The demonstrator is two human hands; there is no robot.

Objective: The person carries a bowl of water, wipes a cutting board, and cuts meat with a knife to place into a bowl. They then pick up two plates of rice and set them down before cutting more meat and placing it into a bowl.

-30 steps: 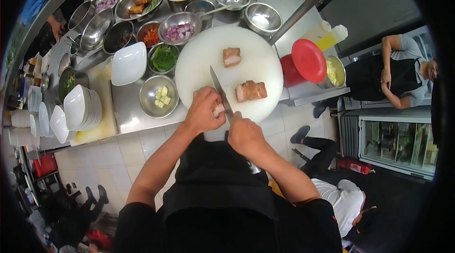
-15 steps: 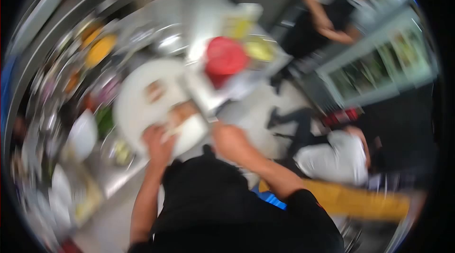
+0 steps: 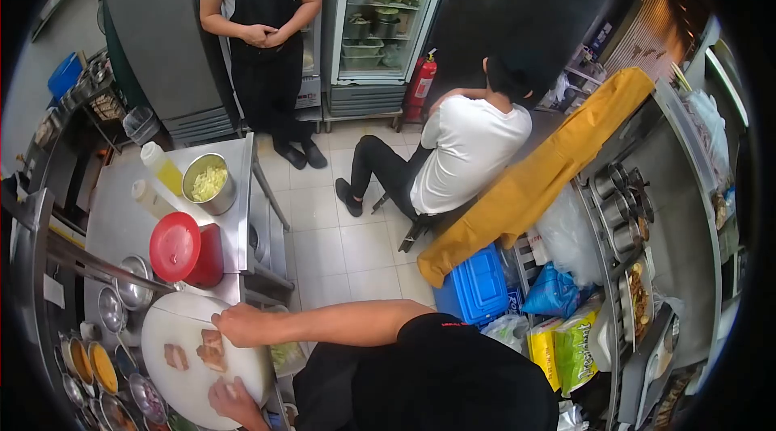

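Note:
On the round white cutting board (image 3: 166, 399) lie a smaller piece of meat (image 3: 176, 357) and a larger, cut-looking piece of meat (image 3: 212, 352), both browned. My right hand (image 3: 244, 324) is closed in a fist at the board's far right edge, just beyond the larger piece. It grips a knife (image 3: 179, 314), whose blade shows only as a thin line over the board; the handle is hidden in the fist. My left hand (image 3: 233, 403) rests on the near side of the board, below the larger piece and apart from it, fingers loosely bent with nothing visible in them.
Beyond the board stand a red container (image 3: 184, 253), a metal pot of chopped pale vegetable (image 3: 209, 183) and squeeze bottles (image 3: 162, 168). Bowls (image 3: 103, 366) crowd the left. One person (image 3: 263, 35) stands by the fridges; another (image 3: 469, 152) sits near a yellow-brown cloth (image 3: 537, 176).
The view has swung right and up, so the board now sits lower left and looks sharp. My left hand has come away from the larger meat piece; my right hand still grips the knife.

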